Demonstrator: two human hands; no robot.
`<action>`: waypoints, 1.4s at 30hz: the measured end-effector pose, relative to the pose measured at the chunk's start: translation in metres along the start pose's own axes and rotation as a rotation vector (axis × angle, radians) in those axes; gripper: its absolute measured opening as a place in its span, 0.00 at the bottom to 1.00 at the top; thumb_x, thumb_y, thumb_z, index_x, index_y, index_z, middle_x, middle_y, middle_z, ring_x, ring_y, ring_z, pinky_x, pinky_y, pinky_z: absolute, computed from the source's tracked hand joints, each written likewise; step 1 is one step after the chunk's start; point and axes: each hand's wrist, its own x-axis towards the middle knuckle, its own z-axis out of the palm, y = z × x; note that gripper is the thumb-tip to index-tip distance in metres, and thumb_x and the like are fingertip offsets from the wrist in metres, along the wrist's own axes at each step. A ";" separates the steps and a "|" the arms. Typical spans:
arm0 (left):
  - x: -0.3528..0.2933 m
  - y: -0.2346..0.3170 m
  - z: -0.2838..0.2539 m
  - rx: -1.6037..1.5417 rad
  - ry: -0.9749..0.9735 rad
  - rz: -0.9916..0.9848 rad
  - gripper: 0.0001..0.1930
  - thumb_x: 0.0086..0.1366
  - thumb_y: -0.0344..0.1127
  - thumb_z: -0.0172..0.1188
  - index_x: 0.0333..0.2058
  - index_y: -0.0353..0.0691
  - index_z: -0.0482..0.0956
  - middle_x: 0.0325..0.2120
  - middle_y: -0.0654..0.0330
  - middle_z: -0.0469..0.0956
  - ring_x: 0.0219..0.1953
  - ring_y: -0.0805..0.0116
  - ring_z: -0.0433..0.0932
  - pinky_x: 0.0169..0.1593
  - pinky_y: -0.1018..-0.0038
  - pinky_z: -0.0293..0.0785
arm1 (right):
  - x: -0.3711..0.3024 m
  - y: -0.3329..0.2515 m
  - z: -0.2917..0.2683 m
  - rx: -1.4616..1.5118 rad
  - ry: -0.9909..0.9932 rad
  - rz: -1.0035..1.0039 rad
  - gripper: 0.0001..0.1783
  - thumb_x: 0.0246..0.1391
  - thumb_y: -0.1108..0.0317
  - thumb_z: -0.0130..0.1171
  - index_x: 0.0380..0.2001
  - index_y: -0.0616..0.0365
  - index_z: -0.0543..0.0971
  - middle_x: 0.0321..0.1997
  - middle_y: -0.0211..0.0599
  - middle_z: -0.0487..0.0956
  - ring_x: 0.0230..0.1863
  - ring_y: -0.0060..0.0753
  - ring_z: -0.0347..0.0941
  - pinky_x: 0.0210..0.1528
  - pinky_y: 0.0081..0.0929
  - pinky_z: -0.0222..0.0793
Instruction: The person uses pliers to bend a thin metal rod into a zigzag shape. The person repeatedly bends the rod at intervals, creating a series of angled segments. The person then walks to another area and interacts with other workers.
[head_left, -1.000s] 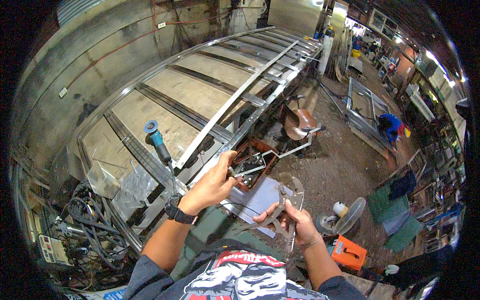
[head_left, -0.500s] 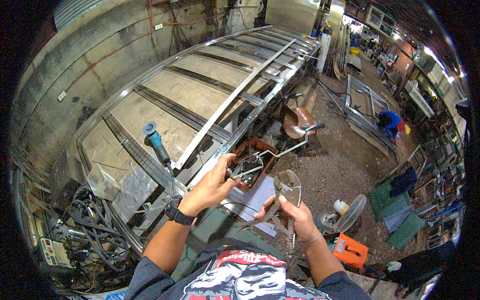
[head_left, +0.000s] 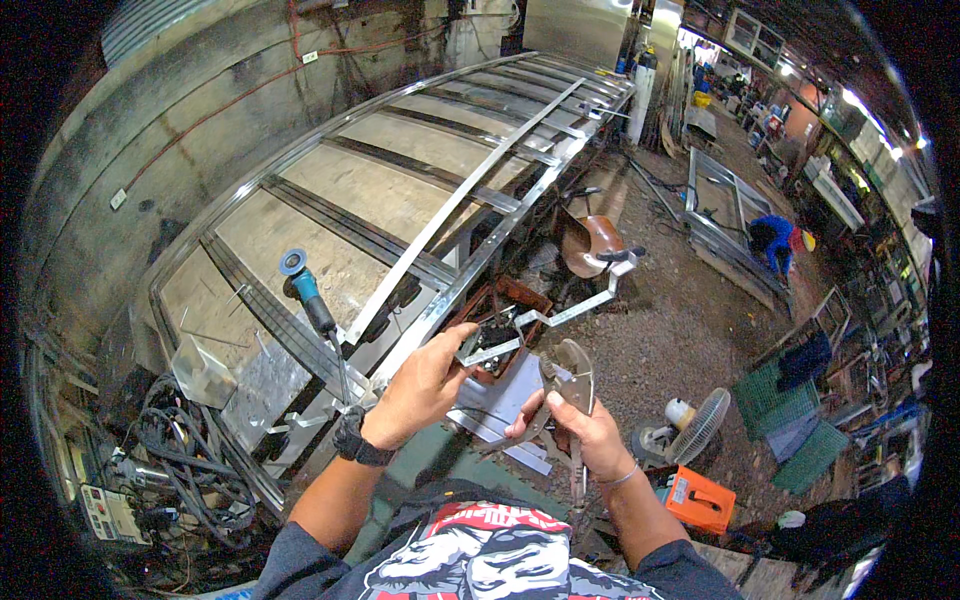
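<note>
My left hand (head_left: 425, 380) is closed on one end of a thin, zigzag-bent metal strip (head_left: 575, 310), which reaches out to the right. In my right hand (head_left: 595, 435) are locking clamp pliers (head_left: 572, 362) with wide curved jaws, pointing away from me. The jaws stand below the strip and look apart from it. Under the strip is a rusty-brown open box (head_left: 545, 297) with dark items in it. A long metal frame with crossbars (head_left: 345, 225) lies beyond my left hand, and a blue angle grinder (head_left: 312, 300) rests on its near end.
A brown chair (head_left: 592, 245) stands past the strip. To the right are a fan (head_left: 705, 422) and an orange case (head_left: 700, 500). Coiled cables (head_left: 195, 445) lie at left. A person in blue (head_left: 775, 245) crouches beside another metal frame (head_left: 718, 205).
The strip has turned in my left hand, so more of its flat face shows. My right hand has shifted slightly left with the pliers.
</note>
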 end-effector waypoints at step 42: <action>-0.033 0.008 0.030 0.166 0.010 0.067 0.23 0.58 0.23 0.62 0.54 0.39 0.77 0.38 0.51 0.78 0.43 0.48 0.75 0.48 0.60 0.70 | -0.001 0.002 -0.007 -0.317 0.027 0.140 0.18 0.69 0.56 0.59 0.53 0.55 0.81 0.22 0.23 0.74 0.23 0.18 0.70 0.27 0.25 0.67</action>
